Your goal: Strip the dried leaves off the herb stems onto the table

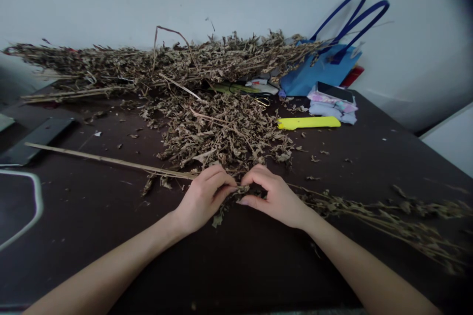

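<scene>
A long dried plant stalk (111, 160) runs from the left across the table to my hands, and its leafy, branching end (373, 209) spreads out to the right. My left hand (205, 194) is closed around the stalk, thumb and fingers pinched near its middle. Close beside it, my right hand (271, 192) has thumb and fingertips curled on the dried leaves of the same stalk. A few crumpled leaves (219, 217) hang below the fingers. Just beyond both hands lies a loose heap of dried leaves (225, 128).
A long bundle of dried plants (177, 61) lies along the wall. At the back right are a blue bag (314, 74), a phone (334, 91) on folded cloth (332, 108), and a yellow strip (308, 123). A dark flat object (40, 140) and a white loop (37, 197) are left.
</scene>
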The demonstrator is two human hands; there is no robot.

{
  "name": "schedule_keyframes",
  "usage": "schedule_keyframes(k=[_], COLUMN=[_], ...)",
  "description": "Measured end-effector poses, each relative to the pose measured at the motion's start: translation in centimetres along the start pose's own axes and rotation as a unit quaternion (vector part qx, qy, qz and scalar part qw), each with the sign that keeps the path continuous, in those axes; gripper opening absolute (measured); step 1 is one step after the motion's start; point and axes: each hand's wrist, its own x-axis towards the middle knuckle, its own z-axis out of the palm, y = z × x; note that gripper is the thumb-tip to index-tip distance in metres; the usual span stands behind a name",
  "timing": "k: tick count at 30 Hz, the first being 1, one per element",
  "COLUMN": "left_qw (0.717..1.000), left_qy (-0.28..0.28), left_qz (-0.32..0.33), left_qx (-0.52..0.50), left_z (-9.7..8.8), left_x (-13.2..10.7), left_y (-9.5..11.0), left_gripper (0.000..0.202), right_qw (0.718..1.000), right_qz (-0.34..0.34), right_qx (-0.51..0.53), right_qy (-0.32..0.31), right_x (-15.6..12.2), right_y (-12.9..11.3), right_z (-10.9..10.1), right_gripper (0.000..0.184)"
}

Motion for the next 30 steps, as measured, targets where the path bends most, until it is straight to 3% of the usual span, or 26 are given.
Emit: schedule_keyframes(k=[4, 9, 17, 21, 24, 30], left_qw=[1.000, 1.000, 0.998, 0.999, 0.999, 0.999], left_qy=[-0.014, -0.019, -0.050, -0.047, -0.041, -0.019], left_qz=[-0.002, -0.001, -0.013, -0.014, -0.016, -0.026], left_qx=[0.000, 0.013, 0.020, 0.024, 0.018, 0.004], left_z=[0.0, 0.0, -0.1, -0.3, -0.3, 0.1], left_x=[-0.1, -0.1, 0.0, 0.1, 0.2, 0.1], left_y=[-0.1, 0.1, 0.3, 0.5, 0.5, 0.5], left_gripper=[0.012, 0.013, 0.016, 0.016, 0.016, 0.012], right_qw=[1.000, 0.997, 0.963, 0.951, 0.959, 0.995], right_qz=[0.001, -0.045, -0.113, -0.125, -0.120, -0.029], right_qx=[-0.007, -0.051, -0.243, -0.282, -0.252, -0.053], right_qy=[0.013, 0.019, 0.031, 0.037, 0.058, 0.083], right_x=[0.0, 0.0, 0.1, 0.1, 0.1, 0.2], right_y=[-0.1, 0.2, 0.4, 0.3, 0.4, 0.4], right_z=[0.2, 0.5, 1.0, 1.3, 1.5, 1.5], right_gripper=[0.010, 0.003, 0.015, 0.023, 0.022, 0.011])
